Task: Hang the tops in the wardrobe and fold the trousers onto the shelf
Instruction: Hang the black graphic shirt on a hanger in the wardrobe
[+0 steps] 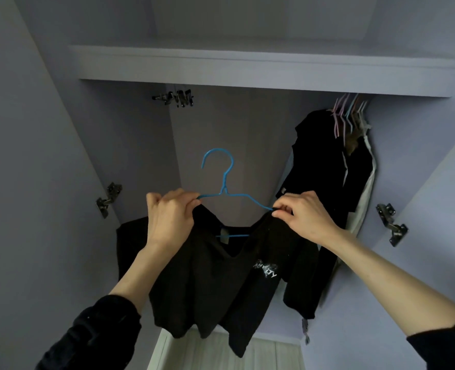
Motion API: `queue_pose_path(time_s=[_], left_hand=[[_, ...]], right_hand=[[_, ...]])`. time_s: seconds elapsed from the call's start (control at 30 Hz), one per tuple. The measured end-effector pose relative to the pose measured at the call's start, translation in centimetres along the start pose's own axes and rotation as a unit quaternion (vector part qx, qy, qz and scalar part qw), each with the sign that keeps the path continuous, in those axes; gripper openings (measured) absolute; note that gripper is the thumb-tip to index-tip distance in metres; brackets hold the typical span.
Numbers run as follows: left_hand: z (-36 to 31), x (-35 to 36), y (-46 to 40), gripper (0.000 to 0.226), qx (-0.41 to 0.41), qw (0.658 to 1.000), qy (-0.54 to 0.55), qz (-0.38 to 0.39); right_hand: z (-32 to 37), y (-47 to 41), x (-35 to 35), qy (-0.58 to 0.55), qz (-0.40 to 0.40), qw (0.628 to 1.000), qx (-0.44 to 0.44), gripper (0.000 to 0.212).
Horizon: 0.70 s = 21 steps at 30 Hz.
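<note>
A black top (pixel 215 276) with white lettering on its front hangs on a blue wire hanger (pixel 225 182), held up inside the open wardrobe. My left hand (pixel 169 217) grips the top's left shoulder together with the hanger's left arm. My right hand (pixel 305 214) pinches the right shoulder seam at the hanger's right end. The hanger's hook points up, free of any rail. The lower bar of the hanger shows through the neck opening.
Several dark and pale garments (pixel 333 169) hang on pastel hangers (pixel 346 113) at the upper right. A pale shelf (pixel 247 68) spans the wardrobe above. Door hinges (pixel 109 198) sit on both side walls, and the open doors flank me.
</note>
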<state>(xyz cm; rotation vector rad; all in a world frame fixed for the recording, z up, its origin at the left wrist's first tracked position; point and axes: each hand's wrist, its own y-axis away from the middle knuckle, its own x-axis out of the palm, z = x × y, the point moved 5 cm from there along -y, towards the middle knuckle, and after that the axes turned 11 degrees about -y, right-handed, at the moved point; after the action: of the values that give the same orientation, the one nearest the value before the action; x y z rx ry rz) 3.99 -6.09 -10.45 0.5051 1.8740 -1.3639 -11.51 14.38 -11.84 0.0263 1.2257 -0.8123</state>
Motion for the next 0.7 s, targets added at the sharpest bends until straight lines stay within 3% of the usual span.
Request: queue_pose_path(time_s=[0.07, 0.2, 0.33, 0.43, 0.53, 0.7], left_hand=[[0.5, 0.0, 0.0, 0.010, 0.000, 1.000, 0.003, 0.000], [2.6, 0.8, 0.9, 0.013, -0.037, 0.998, -0.003, 0.045], [3.9, 1.7, 1.7, 0.019, -0.059, 0.993, -0.031, 0.096], [3.4, 1.8, 1.7, 0.018, -0.060, 0.994, -0.030, 0.087], [3.4, 1.9, 1.2, 0.019, -0.068, 0.994, -0.026, 0.083], [3.1, 3.4, 0.6, 0.043, -0.040, 0.985, -0.056, 0.160]], right_hand=[[0.3, -0.1, -0.5, -0.012, -0.068, 0.998, -0.014, 0.009], [0.9, -0.6, -1.0, 0.042, -0.121, 0.991, -0.050, 0.012], [0.7, -1.1, -1.6, 0.134, -0.136, 0.979, -0.071, 0.008], [0.7, -1.2, -1.9, 0.197, -0.135, 0.967, -0.089, 0.010], [1.2, -1.0, -2.4, 0.209, -0.142, 0.963, -0.097, 0.010], [1.6, -0.8, -2.5, 0.204, -0.147, 0.964, -0.086, 0.007]])
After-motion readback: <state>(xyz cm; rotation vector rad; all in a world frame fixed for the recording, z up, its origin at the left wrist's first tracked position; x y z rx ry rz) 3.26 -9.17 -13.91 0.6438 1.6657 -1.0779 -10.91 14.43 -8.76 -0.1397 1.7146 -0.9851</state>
